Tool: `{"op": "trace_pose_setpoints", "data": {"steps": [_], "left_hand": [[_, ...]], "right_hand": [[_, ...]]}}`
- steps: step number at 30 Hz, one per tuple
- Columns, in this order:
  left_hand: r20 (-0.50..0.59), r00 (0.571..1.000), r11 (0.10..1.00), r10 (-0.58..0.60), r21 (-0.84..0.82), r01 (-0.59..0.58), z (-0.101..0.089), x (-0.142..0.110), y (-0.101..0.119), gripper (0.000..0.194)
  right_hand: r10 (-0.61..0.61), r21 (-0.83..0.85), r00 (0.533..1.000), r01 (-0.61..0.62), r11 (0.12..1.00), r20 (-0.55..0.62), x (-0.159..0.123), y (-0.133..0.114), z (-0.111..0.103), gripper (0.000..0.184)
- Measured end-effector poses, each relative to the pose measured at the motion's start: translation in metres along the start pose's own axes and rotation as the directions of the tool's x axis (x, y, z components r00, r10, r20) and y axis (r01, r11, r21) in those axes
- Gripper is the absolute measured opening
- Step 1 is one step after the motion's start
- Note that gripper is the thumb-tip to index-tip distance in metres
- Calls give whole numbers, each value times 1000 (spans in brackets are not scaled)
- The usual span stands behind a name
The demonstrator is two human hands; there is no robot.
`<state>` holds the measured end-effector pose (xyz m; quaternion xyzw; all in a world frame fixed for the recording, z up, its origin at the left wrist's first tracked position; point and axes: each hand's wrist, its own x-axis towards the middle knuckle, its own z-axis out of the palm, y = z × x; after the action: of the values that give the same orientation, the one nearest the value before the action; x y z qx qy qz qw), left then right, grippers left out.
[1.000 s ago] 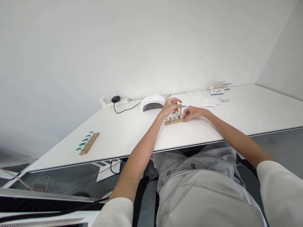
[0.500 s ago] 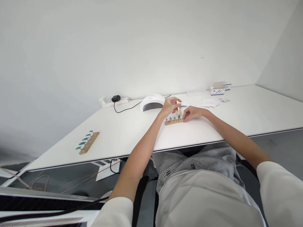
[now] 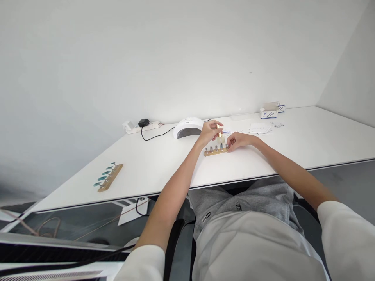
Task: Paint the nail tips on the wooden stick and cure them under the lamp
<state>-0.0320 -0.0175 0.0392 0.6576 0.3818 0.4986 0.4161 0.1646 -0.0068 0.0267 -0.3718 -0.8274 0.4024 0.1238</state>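
Note:
My left hand (image 3: 211,132) pinches the gold cap of a nail polish brush (image 3: 219,133), its dark bristles pointing down at one of the nail tips. Those nail tips stand on small metal posts along a wooden nail stand (image 3: 215,152) lying on the table. Closed at the right end of this stand, my right hand (image 3: 235,141) steadies it; exactly which part the fingers grip is partly hidden. Just behind the brush, a pale polish bottle (image 3: 222,139) is partly covered. At the left, a second wooden stand (image 3: 110,178) bears several teal nail tips.
A white nail lamp (image 3: 189,125) stands behind my left hand, its cable leading to a black adapter (image 3: 143,123) on a power strip (image 3: 150,125). Papers (image 3: 259,128) and an open white box (image 3: 268,111) lie at the back right. The table's front edge (image 3: 234,182) is near my lap.
The brush and my left hand have shifted very slightly left. My right hand stays at the stand's end.

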Motion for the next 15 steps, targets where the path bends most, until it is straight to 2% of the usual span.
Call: {"op": "trace_pose_setpoints", "data": {"steps": [10, 15], "left_hand": [[-24, 1000, 999, 10, -39, -11, -2, 1, 4, 20], [84, 996, 998, 29, -59, -24, -4, 0, 6, 21]], "right_hand": [[25, -21, 1000, -25, 999, 0, -1, -3, 0, 42], [10, -16, 1000, -10, 1000, 2, 0, -1, 0, 40]]}}
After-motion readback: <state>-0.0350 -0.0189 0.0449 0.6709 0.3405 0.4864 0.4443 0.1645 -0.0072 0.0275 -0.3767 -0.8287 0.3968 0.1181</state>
